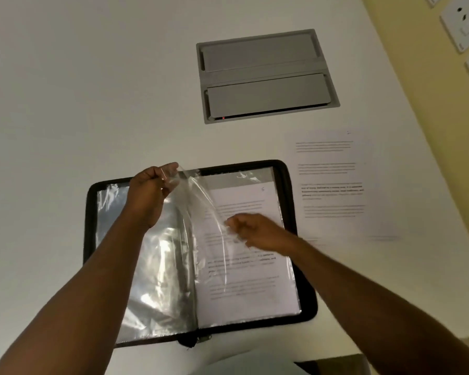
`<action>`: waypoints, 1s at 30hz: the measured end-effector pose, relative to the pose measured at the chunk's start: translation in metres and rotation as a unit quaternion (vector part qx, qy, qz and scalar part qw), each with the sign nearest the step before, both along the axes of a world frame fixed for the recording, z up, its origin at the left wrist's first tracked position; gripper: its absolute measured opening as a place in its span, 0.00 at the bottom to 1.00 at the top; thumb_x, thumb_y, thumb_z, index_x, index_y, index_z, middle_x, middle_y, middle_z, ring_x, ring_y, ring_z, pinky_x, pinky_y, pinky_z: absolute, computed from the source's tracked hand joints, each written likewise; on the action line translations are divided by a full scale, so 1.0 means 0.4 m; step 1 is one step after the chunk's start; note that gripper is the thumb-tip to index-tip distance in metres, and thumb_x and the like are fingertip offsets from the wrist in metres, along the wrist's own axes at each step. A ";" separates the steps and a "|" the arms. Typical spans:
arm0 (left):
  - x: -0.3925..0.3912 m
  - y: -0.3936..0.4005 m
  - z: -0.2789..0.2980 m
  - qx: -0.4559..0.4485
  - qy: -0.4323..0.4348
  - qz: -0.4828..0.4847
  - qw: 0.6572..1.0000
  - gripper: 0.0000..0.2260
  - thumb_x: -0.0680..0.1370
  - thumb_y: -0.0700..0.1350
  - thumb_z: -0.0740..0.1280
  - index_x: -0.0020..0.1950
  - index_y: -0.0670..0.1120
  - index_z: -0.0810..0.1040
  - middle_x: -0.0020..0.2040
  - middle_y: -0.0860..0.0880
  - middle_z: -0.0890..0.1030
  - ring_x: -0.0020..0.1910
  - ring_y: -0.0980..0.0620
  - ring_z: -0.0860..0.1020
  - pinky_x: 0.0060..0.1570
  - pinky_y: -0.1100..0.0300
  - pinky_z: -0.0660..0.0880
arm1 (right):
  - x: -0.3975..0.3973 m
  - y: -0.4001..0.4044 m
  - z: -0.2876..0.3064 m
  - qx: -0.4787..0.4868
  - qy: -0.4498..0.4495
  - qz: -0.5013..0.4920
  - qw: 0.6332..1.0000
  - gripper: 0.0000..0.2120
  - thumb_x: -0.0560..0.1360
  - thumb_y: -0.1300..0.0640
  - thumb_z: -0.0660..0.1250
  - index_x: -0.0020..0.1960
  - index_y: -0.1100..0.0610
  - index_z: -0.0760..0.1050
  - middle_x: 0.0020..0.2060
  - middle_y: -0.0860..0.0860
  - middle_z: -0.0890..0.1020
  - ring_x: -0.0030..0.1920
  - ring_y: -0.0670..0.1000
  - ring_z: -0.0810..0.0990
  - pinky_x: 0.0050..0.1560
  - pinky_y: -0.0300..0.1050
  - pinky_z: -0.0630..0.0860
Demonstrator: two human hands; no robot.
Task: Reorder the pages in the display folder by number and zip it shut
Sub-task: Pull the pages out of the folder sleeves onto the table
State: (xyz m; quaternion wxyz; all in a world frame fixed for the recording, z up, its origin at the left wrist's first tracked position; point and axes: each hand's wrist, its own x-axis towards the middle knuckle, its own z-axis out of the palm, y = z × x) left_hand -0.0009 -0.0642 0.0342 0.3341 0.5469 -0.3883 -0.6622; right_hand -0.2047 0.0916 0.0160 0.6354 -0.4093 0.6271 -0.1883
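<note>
Two hands (149, 185) (251, 231) – both pinching one sleeve (201, 201) | one folder (306, 301) | one loose page (333, 185)

head view looks steeply down, close over the table (65, 104).

Dim, flat indoor light, white glare streaks on the plastic sleeves (157, 255), right hand (251, 231) motion-blurred, wide-angle bending near frame edges.

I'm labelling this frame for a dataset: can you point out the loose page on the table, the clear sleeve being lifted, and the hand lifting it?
Loose page (333, 185): head view, middle of the sheet.
Clear sleeve (201, 201): head view, raised film.
Left hand (152, 185): head view, back of the hand.
</note>
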 end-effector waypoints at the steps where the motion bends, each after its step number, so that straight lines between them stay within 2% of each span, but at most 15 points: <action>1: 0.018 -0.002 -0.002 0.016 0.011 0.026 0.999 0.24 0.72 0.22 0.54 0.28 0.46 0.75 0.54 0.43 0.82 0.56 0.43 0.79 0.64 0.49 0.74 | 0.044 0.015 0.011 -0.013 -0.005 0.023 1.000 0.19 0.81 0.47 0.59 0.69 0.54 0.72 0.65 0.52 0.77 0.61 0.48 0.77 0.59 0.39 0.72; 4: 0.088 0.000 0.000 0.041 0.006 0.079 0.996 0.18 0.75 0.26 0.54 0.36 0.45 0.75 0.60 0.43 0.81 0.56 0.45 0.80 0.58 0.50 0.77 | 0.173 0.041 0.052 -0.041 -0.048 0.045 0.997 0.25 0.82 0.42 0.52 0.77 0.47 0.61 0.74 0.46 0.65 0.72 0.43 0.64 0.66 0.35 0.60; 6: 0.138 0.001 0.009 0.057 -0.004 0.105 0.993 0.15 0.75 0.29 0.55 0.41 0.44 0.77 0.56 0.44 0.82 0.53 0.46 0.79 0.58 0.49 0.77 | 0.255 0.043 0.059 -0.051 -0.068 0.059 0.995 0.26 0.81 0.40 0.50 0.78 0.44 0.56 0.77 0.44 0.57 0.76 0.45 0.57 0.73 0.42 0.56; 8: 0.196 0.002 0.020 0.090 -0.004 0.100 0.991 0.08 0.77 0.39 0.60 0.47 0.46 0.78 0.50 0.46 0.81 0.49 0.45 0.80 0.57 0.46 0.76 | 0.334 0.039 0.045 -0.064 -0.055 0.095 0.992 0.29 0.79 0.34 0.48 0.77 0.40 0.53 0.79 0.44 0.51 0.78 0.46 0.50 0.77 0.50 0.50; 9: 0.224 0.004 0.025 0.116 -0.004 0.081 0.990 0.08 0.78 0.48 0.62 0.51 0.47 0.78 0.52 0.46 0.80 0.49 0.44 0.81 0.56 0.46 0.76 | 0.370 0.035 0.035 -0.072 -0.035 0.119 0.990 0.31 0.77 0.31 0.47 0.78 0.40 0.51 0.79 0.44 0.49 0.78 0.47 0.47 0.77 0.53 0.48; 11: 0.274 0.011 0.028 0.156 -0.051 0.017 0.986 0.21 0.76 0.63 0.63 0.61 0.50 0.74 0.56 0.45 0.81 0.52 0.42 0.81 0.57 0.45 0.75 | 0.432 0.025 0.014 -0.091 0.013 0.167 0.982 0.34 0.75 0.28 0.45 0.78 0.40 0.48 0.79 0.44 0.48 0.78 0.49 0.45 0.77 0.56 0.46; 12: 0.292 0.020 0.025 0.158 -0.085 -0.015 0.984 0.24 0.75 0.65 0.63 0.63 0.50 0.73 0.56 0.44 0.81 0.53 0.41 0.81 0.58 0.45 0.75 | 0.457 0.020 0.010 -0.101 0.030 0.184 0.977 0.35 0.75 0.28 0.45 0.78 0.40 0.47 0.79 0.44 0.48 0.79 0.50 0.46 0.77 0.57 0.47; 15: 0.321 0.056 0.001 0.138 -0.190 -0.053 0.971 0.30 0.73 0.57 0.72 0.71 0.49 0.67 0.54 0.43 0.82 0.51 0.44 0.82 0.55 0.48 0.77 | 0.523 0.013 0.006 -0.123 0.048 0.217 0.967 0.36 0.75 0.28 0.45 0.79 0.42 0.45 0.79 0.45 0.48 0.79 0.51 0.47 0.76 0.59 0.49; 17: 0.335 0.072 -0.024 0.123 -0.246 -0.059 0.960 0.35 0.70 0.52 0.77 0.72 0.47 0.65 0.54 0.43 0.82 0.49 0.47 0.82 0.51 0.52 0.78 | 0.551 0.014 0.016 -0.128 0.029 0.218 0.967 0.34 0.78 0.31 0.49 0.79 0.44 0.48 0.79 0.47 0.50 0.78 0.50 0.49 0.77 0.57 0.50; 20: 0.352 0.082 -0.064 0.103 -0.288 -0.036 0.951 0.26 0.70 0.40 0.77 0.66 0.44 0.73 0.53 0.39 0.81 0.41 0.48 0.81 0.41 0.56 0.79 | 0.567 0.025 0.042 -0.150 -0.033 0.161 0.975 0.28 0.80 0.40 0.56 0.78 0.47 0.57 0.77 0.49 0.59 0.76 0.49 0.58 0.75 0.48 0.57; 22: 0.363 0.082 -0.081 0.096 -0.291 -0.024 0.951 0.23 0.67 0.35 0.76 0.61 0.43 0.76 0.49 0.38 0.82 0.35 0.47 0.80 0.35 0.58 0.78 | 0.557 0.030 0.053 -0.183 -0.038 0.076 0.979 0.25 0.79 0.42 0.61 0.74 0.48 0.65 0.72 0.48 0.69 0.70 0.44 0.67 0.69 0.37 0.63; 24: 0.384 0.071 -0.106 0.099 -0.297 -0.003 0.950 0.21 0.64 0.35 0.76 0.56 0.43 0.78 0.46 0.38 0.82 0.36 0.44 0.81 0.38 0.55 0.78 | 0.527 0.043 0.039 -0.228 0.033 -0.010 0.973 0.26 0.78 0.39 0.62 0.71 0.51 0.70 0.67 0.48 0.75 0.65 0.40 0.71 0.64 0.30 0.65; 25: 0.399 0.062 -0.117 0.099 -0.315 0.011 0.944 0.18 0.65 0.35 0.75 0.53 0.45 0.79 0.46 0.38 0.82 0.39 0.43 0.82 0.41 0.53 0.80 | 0.504 0.055 0.016 -0.249 0.100 -0.046 0.962 0.28 0.77 0.37 0.61 0.70 0.53 0.71 0.67 0.49 0.76 0.66 0.42 0.71 0.65 0.34 0.67; 27: 0.426 0.043 -0.142 0.066 -0.395 0.016 0.916 0.12 0.68 0.40 0.73 0.50 0.48 0.79 0.49 0.40 0.83 0.44 0.41 0.82 0.49 0.49 0.80 | 0.442 0.091 -0.052 -0.270 0.243 -0.107 0.925 0.28 0.77 0.41 0.61 0.71 0.56 0.69 0.68 0.52 0.74 0.69 0.50 0.70 0.68 0.48 0.69; 30: 0.392 0.052 -0.128 -0.044 -0.505 0.007 0.862 0.16 0.73 0.44 0.67 0.61 0.45 0.76 0.55 0.40 0.81 0.53 0.37 0.79 0.56 0.49 0.76 | 0.338 0.159 -0.121 -0.191 0.399 -0.165 0.881 0.30 0.77 0.48 0.66 0.75 0.58 0.64 0.75 0.56 0.65 0.75 0.56 0.61 0.73 0.55 0.63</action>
